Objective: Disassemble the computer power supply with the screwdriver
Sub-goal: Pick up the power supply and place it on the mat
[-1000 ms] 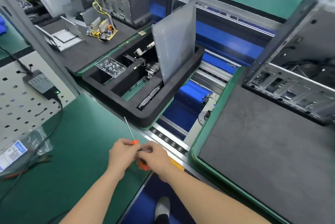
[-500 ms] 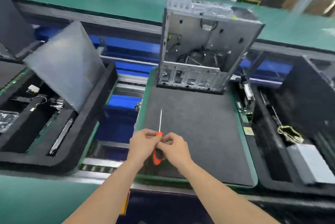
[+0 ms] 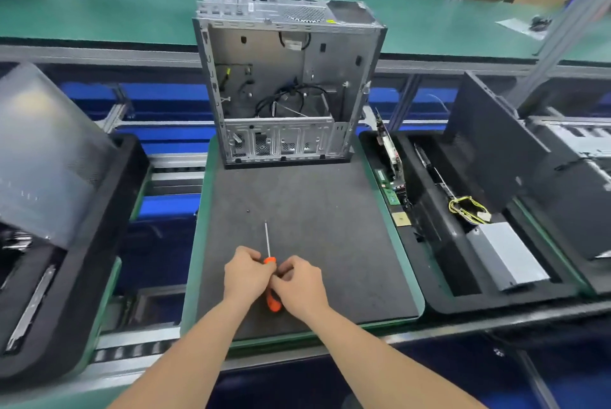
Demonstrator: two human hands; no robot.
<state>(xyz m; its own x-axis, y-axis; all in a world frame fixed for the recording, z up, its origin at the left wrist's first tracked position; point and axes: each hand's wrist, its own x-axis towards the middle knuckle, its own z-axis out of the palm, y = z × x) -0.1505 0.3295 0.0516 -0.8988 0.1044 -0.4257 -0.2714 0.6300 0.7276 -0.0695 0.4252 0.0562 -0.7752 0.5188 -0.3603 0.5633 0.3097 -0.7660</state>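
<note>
Both hands meet over the near part of a dark mat (image 3: 330, 243). My left hand (image 3: 246, 276) and my right hand (image 3: 299, 283) together grip a screwdriver (image 3: 271, 289) with an orange handle; its thin shaft points away from me. An open grey computer case (image 3: 284, 84) stands upright at the mat's far end, black cables showing inside. A silver power supply box (image 3: 506, 256) with yellow wires lies in the black foam tray (image 3: 429, 243) on the right, apart from both hands.
A green-rimmed pallet carries the mat. A small dark screw (image 3: 248, 211) lies on the mat ahead of the shaft tip. Another black foam tray (image 3: 99, 210) with a leaning grey panel (image 3: 46, 157) sits left. A circuit board (image 3: 390, 157) stands in the right tray.
The view has swung right from the left tray to face the pallet and case squarely. Both hands kept hold of the screwdriver in front of me.
</note>
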